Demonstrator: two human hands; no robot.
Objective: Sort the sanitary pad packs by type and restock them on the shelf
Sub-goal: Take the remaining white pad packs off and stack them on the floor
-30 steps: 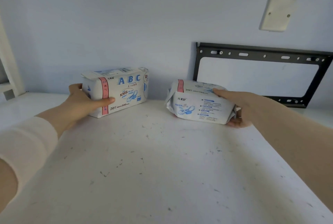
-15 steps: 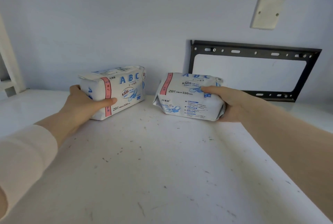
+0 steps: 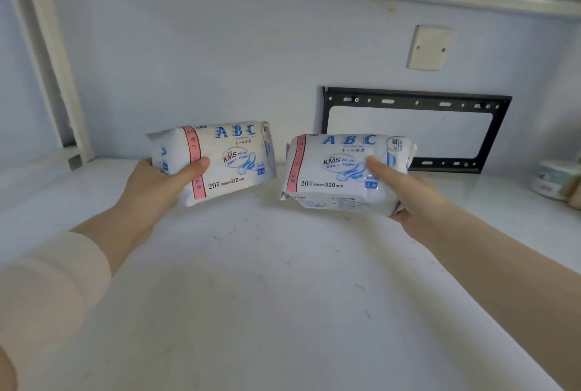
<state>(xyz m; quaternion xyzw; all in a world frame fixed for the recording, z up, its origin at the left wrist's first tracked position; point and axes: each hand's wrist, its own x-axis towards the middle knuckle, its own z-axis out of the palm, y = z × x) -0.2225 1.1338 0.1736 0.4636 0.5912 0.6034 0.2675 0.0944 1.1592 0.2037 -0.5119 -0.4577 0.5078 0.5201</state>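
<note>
Shelf board (image 3: 283,296): white and scuffed, running from the viewer to the wall.
Left hand (image 3: 157,183): grips the left pack (image 3: 226,161) at its left end, thumb pressed across the front, fingers hidden behind.
Right hand (image 3: 405,199): grips the right pack (image 3: 342,170) at its right end, thumb on the front, fingers underneath.
Lie of the packs: side by side with a narrow gap, long axes left to right, matching printed fronts towards the viewer. Whether they rest on the board, I cannot tell.
Coming move: likely straight away from both hands, towards the wall (image 3: 188,60).
Beyond: a black bracket (image 3: 418,98) behind the right pack and small boxes (image 3: 556,180) far right.
</note>
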